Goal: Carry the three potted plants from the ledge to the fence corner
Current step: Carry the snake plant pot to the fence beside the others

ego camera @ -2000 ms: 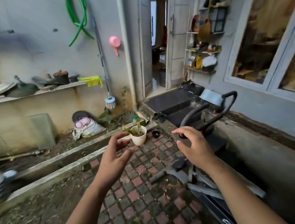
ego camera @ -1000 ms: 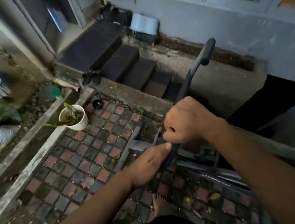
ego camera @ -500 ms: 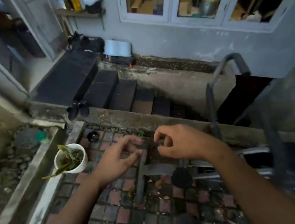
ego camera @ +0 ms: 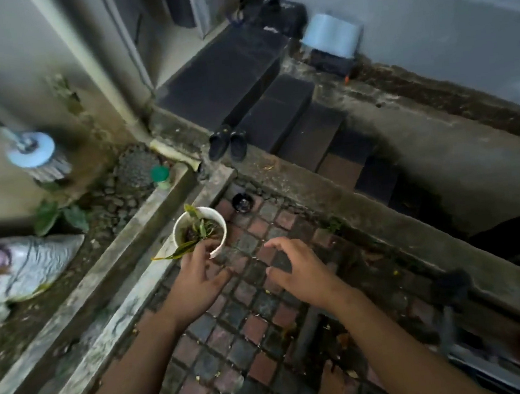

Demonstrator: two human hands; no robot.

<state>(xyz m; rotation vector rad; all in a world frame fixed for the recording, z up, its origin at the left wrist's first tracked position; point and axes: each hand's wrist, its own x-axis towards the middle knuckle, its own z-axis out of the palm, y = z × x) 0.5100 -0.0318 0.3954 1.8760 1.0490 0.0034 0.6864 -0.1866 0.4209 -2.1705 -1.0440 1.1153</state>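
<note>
Brick paving [ego camera: 254, 327] carried the white potted plant [ego camera: 199, 231] beside the concrete curb [ego camera: 127, 296]—your left hand [ego camera: 197, 285] seemingly touched its rim, fingers spread, your right hand [ego camera: 303, 273] open and empty—both cupped to lift it.

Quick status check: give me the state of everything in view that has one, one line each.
white pot: upright on the concrete curb, plant inside, not lifted
left hand: open, fingertips at the pot's near rim, no grip closed yet
right hand: open, empty, fingers curled above the paving
black shoes: paired side by side at the foot of the steps
blue bucket: upside down by the wall
green-capped bottle: upright, capped
</note>
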